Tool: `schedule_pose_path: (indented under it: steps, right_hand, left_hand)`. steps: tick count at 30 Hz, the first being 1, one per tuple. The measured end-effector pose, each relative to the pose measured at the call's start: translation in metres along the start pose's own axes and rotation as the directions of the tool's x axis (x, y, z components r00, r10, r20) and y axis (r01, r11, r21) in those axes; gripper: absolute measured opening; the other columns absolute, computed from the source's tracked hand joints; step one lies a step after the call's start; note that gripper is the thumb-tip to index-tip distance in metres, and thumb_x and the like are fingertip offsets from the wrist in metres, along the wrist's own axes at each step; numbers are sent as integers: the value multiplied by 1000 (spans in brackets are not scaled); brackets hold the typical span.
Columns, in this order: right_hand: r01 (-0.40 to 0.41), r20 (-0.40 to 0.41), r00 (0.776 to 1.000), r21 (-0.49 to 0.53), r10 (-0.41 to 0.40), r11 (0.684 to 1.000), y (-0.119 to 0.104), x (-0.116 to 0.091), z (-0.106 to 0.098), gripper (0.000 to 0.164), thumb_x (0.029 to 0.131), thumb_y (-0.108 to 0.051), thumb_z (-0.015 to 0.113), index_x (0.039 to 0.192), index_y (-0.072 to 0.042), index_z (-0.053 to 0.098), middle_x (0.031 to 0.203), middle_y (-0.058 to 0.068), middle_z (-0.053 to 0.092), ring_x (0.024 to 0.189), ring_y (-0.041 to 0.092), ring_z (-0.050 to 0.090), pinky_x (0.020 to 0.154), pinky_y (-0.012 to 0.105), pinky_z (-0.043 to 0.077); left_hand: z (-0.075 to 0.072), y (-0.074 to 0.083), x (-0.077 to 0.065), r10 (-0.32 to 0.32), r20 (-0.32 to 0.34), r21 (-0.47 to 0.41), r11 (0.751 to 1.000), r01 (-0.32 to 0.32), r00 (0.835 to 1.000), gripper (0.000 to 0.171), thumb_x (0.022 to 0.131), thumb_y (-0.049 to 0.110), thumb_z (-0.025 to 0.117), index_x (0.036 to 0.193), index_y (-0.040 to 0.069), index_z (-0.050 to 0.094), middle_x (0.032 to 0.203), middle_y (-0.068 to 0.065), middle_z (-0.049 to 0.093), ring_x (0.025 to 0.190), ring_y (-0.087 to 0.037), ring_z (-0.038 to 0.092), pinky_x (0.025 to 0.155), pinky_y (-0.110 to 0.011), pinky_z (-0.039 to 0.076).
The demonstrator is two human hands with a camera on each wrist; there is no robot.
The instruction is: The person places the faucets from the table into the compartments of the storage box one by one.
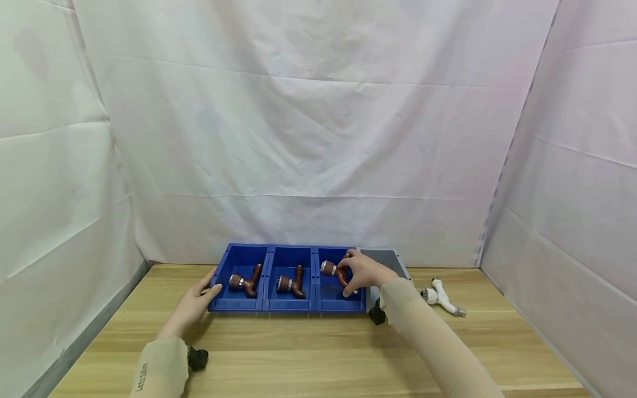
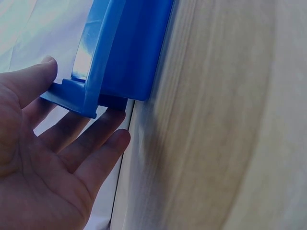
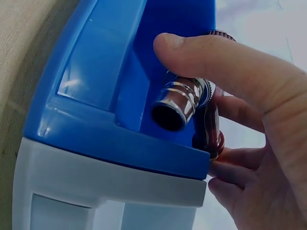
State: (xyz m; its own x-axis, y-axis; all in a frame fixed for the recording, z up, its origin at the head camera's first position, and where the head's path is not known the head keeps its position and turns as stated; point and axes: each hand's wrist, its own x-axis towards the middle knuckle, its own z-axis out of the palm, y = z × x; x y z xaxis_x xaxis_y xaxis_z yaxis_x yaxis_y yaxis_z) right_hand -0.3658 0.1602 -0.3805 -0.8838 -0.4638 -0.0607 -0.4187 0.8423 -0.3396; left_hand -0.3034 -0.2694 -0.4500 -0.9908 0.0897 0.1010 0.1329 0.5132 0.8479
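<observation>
My right hand (image 1: pixel 367 271) grips a brown faucet (image 1: pixel 329 268) with metal collars, over the third blue bin (image 1: pixel 338 305) from the left. In the right wrist view, the faucet's open pipe end (image 3: pixel 171 112) shows below the thumb, with the fingers behind its body. My left hand (image 1: pixel 193 303) touches the front left corner of the leftmost blue bin (image 1: pixel 238 304). Its thumb lies by the rim (image 2: pixel 93 72) and its spread fingers reach beneath. One brown faucet (image 1: pixel 249 282) lies in the leftmost bin, another (image 1: pixel 292 283) in the middle blue bin (image 1: pixel 290 305).
A grey bin (image 1: pixel 385 257) adjoins the blue row on the right, partly hidden by my right hand. Farther right, a white faucet (image 1: pixel 440 297) lies on the wooden table (image 1: pixel 278 354). White cloth (image 1: pixel 308 138) hangs behind and at both sides.
</observation>
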Motion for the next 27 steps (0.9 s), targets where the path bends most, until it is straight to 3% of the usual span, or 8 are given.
schedule_pose_path:
  steps: [27]
  right_hand:
    - [8, -2, 1000, -14, -9, 1000, 4, 3, 5, 64, 67, -24, 90, 125, -15, 64, 145, 16, 36, 115, 27, 50, 87, 43, 49]
  left_hand:
    - [-1, 4, -3, -14, 19, -31, 999, 15, 1000, 64, 103, 35, 47, 156, 14, 16, 149, -31, 30, 133, -51, 32, 102, -58, 36]
